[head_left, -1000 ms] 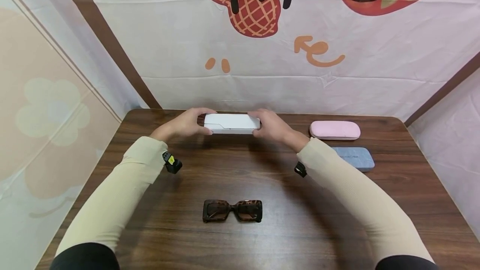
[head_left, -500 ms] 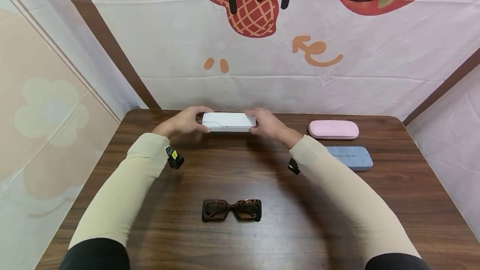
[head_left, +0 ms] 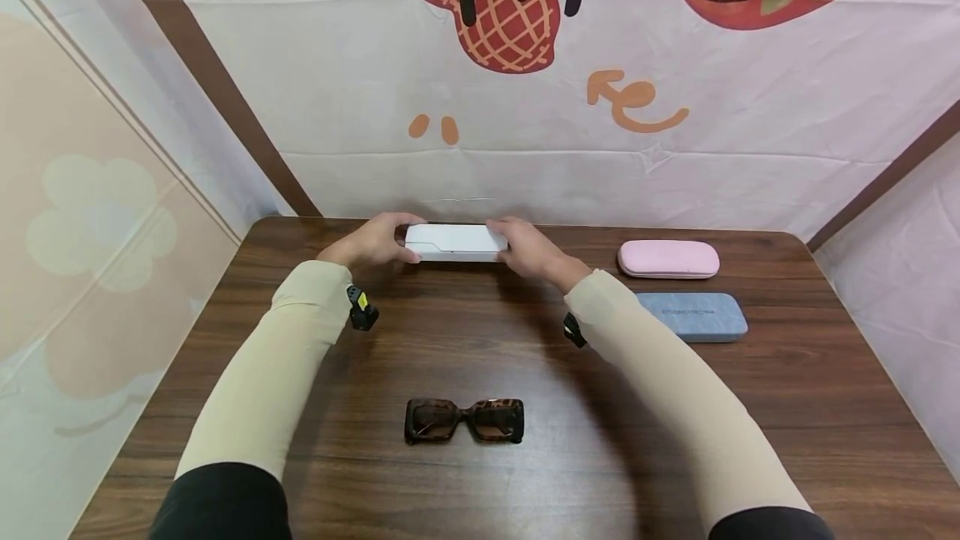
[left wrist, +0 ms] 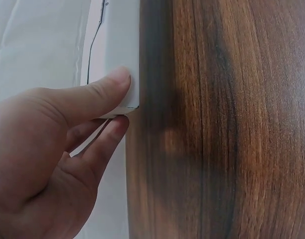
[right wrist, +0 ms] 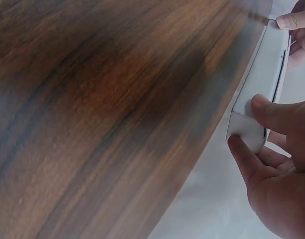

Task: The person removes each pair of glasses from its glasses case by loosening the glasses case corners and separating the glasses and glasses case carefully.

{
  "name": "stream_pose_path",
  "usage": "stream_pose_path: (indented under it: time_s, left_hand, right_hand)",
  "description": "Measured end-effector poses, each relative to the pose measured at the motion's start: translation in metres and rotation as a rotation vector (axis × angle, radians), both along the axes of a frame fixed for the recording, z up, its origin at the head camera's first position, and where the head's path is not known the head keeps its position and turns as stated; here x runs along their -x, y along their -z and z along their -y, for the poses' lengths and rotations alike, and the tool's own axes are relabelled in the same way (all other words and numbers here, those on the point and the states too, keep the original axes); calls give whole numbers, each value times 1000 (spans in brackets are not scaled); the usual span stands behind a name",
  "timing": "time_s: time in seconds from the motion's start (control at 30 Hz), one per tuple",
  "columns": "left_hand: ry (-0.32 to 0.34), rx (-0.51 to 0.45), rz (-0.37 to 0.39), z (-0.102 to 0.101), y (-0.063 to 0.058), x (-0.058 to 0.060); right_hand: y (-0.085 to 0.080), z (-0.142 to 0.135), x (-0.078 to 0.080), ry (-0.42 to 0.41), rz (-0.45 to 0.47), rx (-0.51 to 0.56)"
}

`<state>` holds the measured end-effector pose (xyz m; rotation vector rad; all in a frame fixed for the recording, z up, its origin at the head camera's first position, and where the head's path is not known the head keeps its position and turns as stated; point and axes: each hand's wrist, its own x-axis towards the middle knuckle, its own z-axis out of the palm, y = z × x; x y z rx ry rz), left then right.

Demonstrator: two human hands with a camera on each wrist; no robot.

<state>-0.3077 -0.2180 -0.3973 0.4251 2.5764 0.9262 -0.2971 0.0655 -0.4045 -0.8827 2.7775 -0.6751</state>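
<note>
At the back edge of the wooden table, both hands hold a long white glasses case [head_left: 456, 243] by its ends, with a thin seam line along its front. My left hand [head_left: 372, 242] grips the left end; in the left wrist view its thumb [left wrist: 105, 92] lies on the front face and fingers curl round the end. The right hand [head_left: 531, 248] pinches the other end, its thumb [right wrist: 274, 113] on the front face in the right wrist view. Nearer the body, dark tortoiseshell sunglasses [head_left: 464, 421] lie with lenses facing up.
A pink glasses case [head_left: 669, 259] lies at the back right of the table [head_left: 570, 457]. In front of it is a blue glasses case [head_left: 693, 317], partly covered by the right sleeve. A printed cloth [head_left: 337, 82] hangs directly behind the table.
The white case has shifted slightly left and back, held in both hands throughout. Both forearms have drawn inward, uncovering more of the blue case. The sunglasses and pink case stay put.
</note>
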Motion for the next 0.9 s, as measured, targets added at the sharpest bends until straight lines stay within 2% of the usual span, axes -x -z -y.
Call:
stream_pose_path:
  time_s: [0.4, 0.63, 0.9]
  left_hand:
    - [-11, 50, 3, -1, 11, 10]
    - [-10, 63, -5, 3, 16, 10]
    - [-17, 75, -7, 5, 17, 8]
  right_hand:
    - [18, 6, 8, 47, 54, -53]
    - [25, 11, 10, 43, 51, -66]
    - [29, 13, 9, 44, 58, -82]
